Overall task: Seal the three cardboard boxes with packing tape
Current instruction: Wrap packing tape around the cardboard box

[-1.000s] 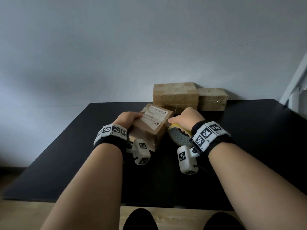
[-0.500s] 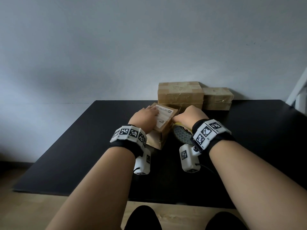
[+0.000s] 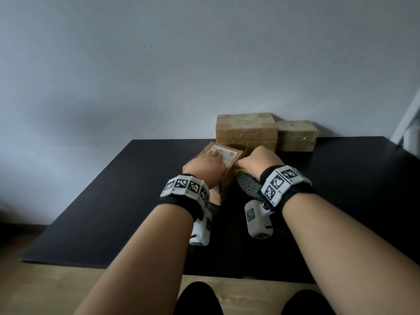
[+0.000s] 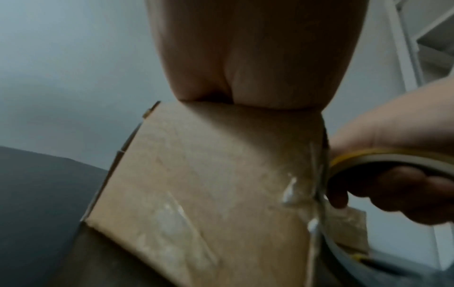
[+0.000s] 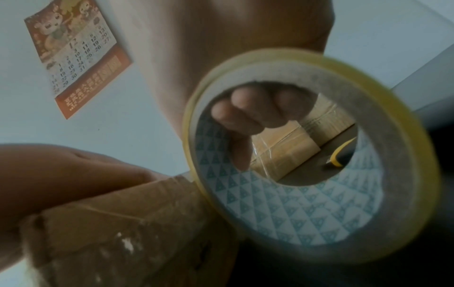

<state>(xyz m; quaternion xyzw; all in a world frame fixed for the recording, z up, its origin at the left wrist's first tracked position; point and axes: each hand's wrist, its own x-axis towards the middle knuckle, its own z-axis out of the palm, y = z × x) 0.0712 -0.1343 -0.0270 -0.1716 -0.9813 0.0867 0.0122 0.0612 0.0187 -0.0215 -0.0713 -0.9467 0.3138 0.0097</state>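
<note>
A small cardboard box [image 3: 223, 178] with a white label [image 3: 223, 154] stands in the middle of the black table [image 3: 113, 201]. My left hand [image 3: 210, 165] lies flat on its top, fingers straight, pressing down. Close against the box's right edge, my right hand [image 3: 259, 161] grips a roll of yellow-edged packing tape [image 3: 247, 186]; in the right wrist view its fingers [image 5: 248, 110] curl through the roll's core [image 5: 319, 203]. In the left wrist view, shiny tape [image 4: 172, 219] lies on the near side of the box [image 4: 221, 174].
Two taped cardboard boxes [image 3: 246, 130] [image 3: 296, 135] stand side by side at the table's back edge against the wall. A yellow-and-black cutter [image 5: 340, 155] lies on the table beyond the roll. A calendar [image 5: 76, 56] hangs on the wall.
My left hand slid from the box's left side up onto its top, over the label. The box shifted slightly away from me. My right hand stayed on the tape roll by the box's right edge.
</note>
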